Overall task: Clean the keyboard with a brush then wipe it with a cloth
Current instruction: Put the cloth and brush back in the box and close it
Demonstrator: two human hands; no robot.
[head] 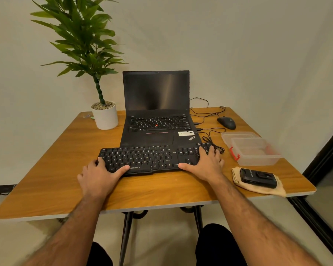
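A black keyboard (pixel 142 158) lies on the wooden table (pixel 46 169), its far edge overlapping the front of an open laptop (pixel 156 93). My left hand (pixel 98 179) grips the keyboard's left end, thumb laid along its front edge. My right hand (pixel 206 166) holds the right end, with fingers over the number pad and thumb at the front edge. To the right, a beige cloth (pixel 261 190) lies near the table's edge. A black brush-like tool (pixel 258 178) rests on it, apart from both hands.
A clear plastic container (pixel 254 150) with a red clasp stands right of the keyboard, above the cloth. A black mouse (pixel 226 122) and loose cables (pixel 210 135) lie at the back right. A potted plant (pixel 105 117) stands back left. The wall is close behind.
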